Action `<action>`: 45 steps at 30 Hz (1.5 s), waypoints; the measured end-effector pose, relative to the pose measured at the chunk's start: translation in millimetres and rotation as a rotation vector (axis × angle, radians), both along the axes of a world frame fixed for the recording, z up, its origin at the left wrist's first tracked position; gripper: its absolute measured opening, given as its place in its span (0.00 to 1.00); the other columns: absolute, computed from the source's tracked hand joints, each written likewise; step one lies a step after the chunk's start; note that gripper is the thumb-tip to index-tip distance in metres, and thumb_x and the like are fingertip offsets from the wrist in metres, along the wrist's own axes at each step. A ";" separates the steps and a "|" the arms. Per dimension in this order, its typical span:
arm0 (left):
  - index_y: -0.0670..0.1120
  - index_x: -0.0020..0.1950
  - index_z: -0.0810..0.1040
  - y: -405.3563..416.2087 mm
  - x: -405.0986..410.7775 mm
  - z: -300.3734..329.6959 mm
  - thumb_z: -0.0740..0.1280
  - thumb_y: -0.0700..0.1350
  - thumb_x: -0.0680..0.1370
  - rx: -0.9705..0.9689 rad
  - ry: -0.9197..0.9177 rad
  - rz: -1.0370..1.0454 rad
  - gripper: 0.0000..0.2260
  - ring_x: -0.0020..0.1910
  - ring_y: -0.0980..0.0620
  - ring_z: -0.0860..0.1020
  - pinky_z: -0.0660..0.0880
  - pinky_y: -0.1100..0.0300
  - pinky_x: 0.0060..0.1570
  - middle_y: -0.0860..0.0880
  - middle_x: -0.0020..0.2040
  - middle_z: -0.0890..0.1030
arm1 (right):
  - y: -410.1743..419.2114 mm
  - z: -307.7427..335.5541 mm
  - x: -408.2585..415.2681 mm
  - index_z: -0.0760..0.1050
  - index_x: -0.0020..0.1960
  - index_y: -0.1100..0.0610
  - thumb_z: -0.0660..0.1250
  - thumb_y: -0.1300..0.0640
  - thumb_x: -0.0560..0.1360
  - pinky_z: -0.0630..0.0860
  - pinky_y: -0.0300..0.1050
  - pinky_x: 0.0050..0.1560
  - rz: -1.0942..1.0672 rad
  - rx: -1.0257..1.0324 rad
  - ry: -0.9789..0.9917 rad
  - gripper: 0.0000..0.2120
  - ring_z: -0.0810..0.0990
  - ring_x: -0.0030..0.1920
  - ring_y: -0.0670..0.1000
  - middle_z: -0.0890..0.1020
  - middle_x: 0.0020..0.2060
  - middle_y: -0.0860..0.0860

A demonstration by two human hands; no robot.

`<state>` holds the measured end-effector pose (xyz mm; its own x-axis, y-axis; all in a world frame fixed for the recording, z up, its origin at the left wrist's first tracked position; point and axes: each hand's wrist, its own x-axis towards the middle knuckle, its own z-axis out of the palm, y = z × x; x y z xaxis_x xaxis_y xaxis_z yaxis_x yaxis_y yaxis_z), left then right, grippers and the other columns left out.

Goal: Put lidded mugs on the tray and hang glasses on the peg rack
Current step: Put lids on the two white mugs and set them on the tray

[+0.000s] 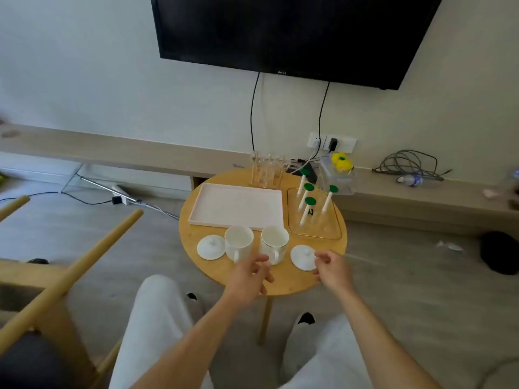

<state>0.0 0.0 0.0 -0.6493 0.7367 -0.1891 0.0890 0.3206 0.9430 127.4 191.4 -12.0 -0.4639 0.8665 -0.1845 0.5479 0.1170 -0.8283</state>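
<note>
**Round side table: two open mugs, two lids, tray, peg rack, glasses**

- Round wooden table: all task items stand on it; its near edge lies under both hands.
- White tray: rectangular, bare, on the far-left half of the table. Its near rim is just beyond the mugs.
- Left mug: white, uncovered, handle towards the viewer, just beside the tray's near rim.
- Right mug: white with a thin dark rim line, uncovered, beside the left mug with a small gap between them.
- Left lid: white, knobbed, flat on the table just left of the left mug, near the table's left edge.
- Right lid: white, knobbed, flat on the table just right of the right mug; its right side is partly covered by the right hand.
- Peg rack: clear base with a gold rim, white pegs with green caps, right of the tray. All pegs are bare.
- Glasses: clear, grouped on a wooden stand at the table's far edge. Their number is hard to make out.
- Left hand: fingers loosely spread, holding nothing, at the right mug's handle; contact cannot be told.
- Right hand: fingers curled loosely, empty, at the right lid's edge.
- Clear box: behind the rack, something yellow on top.
- Open room: bare table between the lids and the near edge.
</note>
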 end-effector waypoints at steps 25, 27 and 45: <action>0.49 0.56 0.81 43.3 -22.5 -18.6 0.62 0.50 0.85 0.030 -0.268 -0.043 0.10 0.35 0.50 0.84 0.82 0.59 0.37 0.47 0.44 0.88 | 29.4 47.7 -64.8 0.81 0.47 0.54 0.74 0.58 0.74 0.78 0.44 0.33 0.062 0.355 -0.038 0.03 0.84 0.36 0.52 0.83 0.36 0.49; 0.47 0.57 0.81 44.0 -21.6 -17.7 0.63 0.50 0.85 0.033 -0.311 -0.056 0.10 0.35 0.48 0.84 0.83 0.58 0.36 0.45 0.45 0.89 | 18.8 60.3 -75.9 0.82 0.46 0.54 0.75 0.58 0.73 0.81 0.47 0.34 0.125 0.374 -0.003 0.04 0.83 0.35 0.50 0.82 0.34 0.48; 0.45 0.55 0.82 45.1 -22.1 -19.5 0.62 0.49 0.85 0.023 -0.340 -0.051 0.11 0.38 0.47 0.85 0.83 0.57 0.37 0.44 0.47 0.88 | -6.5 45.2 -110.6 0.82 0.48 0.54 0.75 0.55 0.74 0.73 0.34 0.35 0.290 0.363 -0.130 0.05 0.81 0.38 0.47 0.81 0.35 0.45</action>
